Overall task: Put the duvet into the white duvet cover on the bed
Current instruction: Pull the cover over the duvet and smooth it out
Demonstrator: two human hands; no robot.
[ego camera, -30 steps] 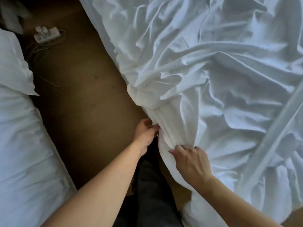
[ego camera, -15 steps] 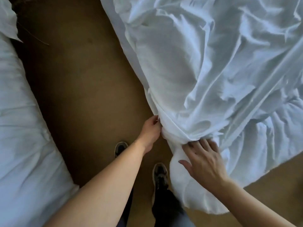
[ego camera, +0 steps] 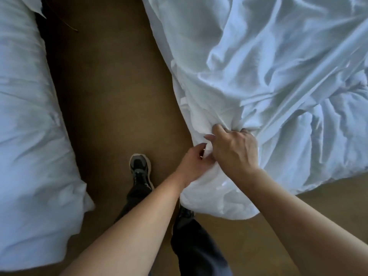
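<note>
Both hands work at the near corner of the white bedding, almost touching each other. The left hand (ego camera: 194,163) sits on the floor side, fingers curled, pinching a small fold of the duvet cover (ego camera: 258,66) between thumb and fingertips. The right hand (ego camera: 236,151) lies just beside it on the inner side, fingers bent and dug into a bunched ridge of the same cloth, knuckles up. Below the hands a plump corner of the bundle hangs toward the brown floor (ego camera: 111,96). The bulk of the cover spreads up and to the right, away from the fingers, with its long edge running from the top of the view down to the grip. A puffier, ribbed stretch at the far right looks like the duvet (ego camera: 330,140), partly bare. How much of it is already inside cannot be told, since white lies on white. The bed beneath is hidden. Judgement: the corner is being seated, and the next pull would go along that long edge, led by the right hand, which is nearer the mass. A shoe (ego camera: 140,166) stands in the aisle, and other white bedding (ego camera: 29,116) lies well apart at left.
</note>
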